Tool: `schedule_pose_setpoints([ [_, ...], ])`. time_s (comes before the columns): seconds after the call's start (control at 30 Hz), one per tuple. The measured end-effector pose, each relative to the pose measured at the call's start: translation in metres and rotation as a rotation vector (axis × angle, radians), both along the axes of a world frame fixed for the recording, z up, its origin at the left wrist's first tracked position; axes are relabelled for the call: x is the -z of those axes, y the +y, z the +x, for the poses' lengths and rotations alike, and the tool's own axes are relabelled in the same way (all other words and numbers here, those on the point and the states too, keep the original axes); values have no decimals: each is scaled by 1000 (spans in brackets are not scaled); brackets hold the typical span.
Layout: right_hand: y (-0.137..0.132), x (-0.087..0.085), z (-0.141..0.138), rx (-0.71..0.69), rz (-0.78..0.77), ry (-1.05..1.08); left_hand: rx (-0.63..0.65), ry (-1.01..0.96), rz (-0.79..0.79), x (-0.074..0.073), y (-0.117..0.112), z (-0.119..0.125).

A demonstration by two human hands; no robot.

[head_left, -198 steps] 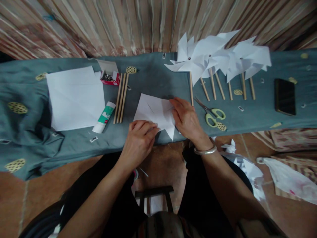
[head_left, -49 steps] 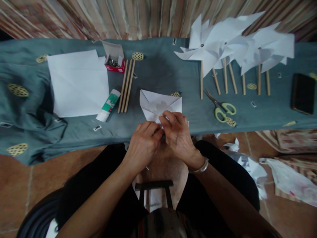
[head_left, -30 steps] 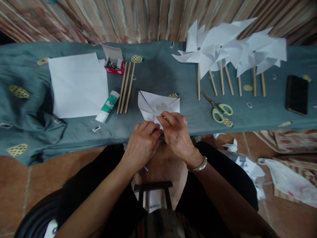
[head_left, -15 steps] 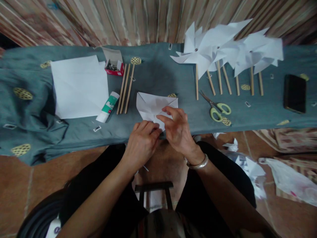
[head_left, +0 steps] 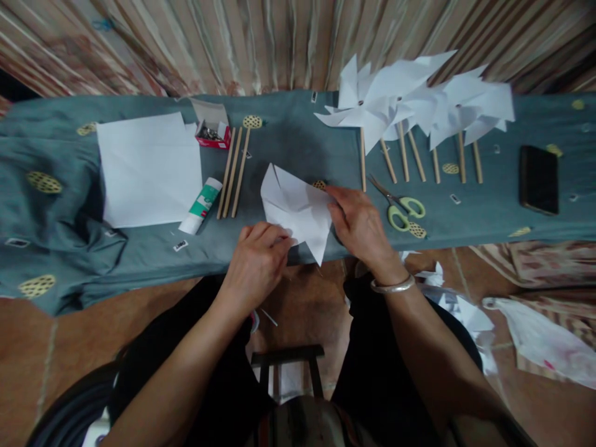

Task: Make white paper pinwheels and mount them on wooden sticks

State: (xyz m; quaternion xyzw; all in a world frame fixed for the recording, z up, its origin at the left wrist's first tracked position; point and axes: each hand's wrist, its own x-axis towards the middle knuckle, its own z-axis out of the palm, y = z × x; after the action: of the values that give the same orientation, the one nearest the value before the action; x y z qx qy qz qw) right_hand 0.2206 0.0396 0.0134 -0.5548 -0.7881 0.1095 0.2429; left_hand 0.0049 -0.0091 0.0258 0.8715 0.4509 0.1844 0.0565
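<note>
My left hand (head_left: pixel 257 256) pinches the paper (head_left: pixel 298 203) at its near-left edge, right hand (head_left: pixel 362 225) touches right corner, can't tell if pinching tbh.

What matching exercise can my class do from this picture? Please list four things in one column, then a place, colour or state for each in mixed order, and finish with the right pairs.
Column one
1. Folded paper
2. Scissors
3. Glue stick
4. Small box

Column two
A. Red, with its flap open
B. White, with a green label
C. Between the left hand and the right hand
D. With pale green handles

Right pairs: 1-C, 2-D, 3-B, 4-A
</note>
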Motion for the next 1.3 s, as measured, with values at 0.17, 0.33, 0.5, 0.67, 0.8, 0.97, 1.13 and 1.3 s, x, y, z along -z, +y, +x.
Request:
schedule_pose_setpoints([
  [0.17,-17,-10,18,15,-47,47,-78,-12,99,11,21,-11],
  [0.33,-37,-11,23,6,-82,99,-114,-42,125,12,37,-7],
  [0.5,-45,-11,22,32,-50,125,-11,-118,62,4,18,10],
  [0.67,-48,-8,20,-82,-93,173,62,-82,-12,9,-1,20],
  [0.8,-48,-7,20,-123,-149,194,47,-76,4,12,-1,21],
  [0.97,-46,-11,21,-140,-217,273,49,-90,18,9,-4,18],
  [1.13,-44,-12,19,-130,-270,377,78,-115,29,7,-7,11],
  [1.3,-44,-11,14,-175,-324,418,115,-115,22,8,-7,6],
])
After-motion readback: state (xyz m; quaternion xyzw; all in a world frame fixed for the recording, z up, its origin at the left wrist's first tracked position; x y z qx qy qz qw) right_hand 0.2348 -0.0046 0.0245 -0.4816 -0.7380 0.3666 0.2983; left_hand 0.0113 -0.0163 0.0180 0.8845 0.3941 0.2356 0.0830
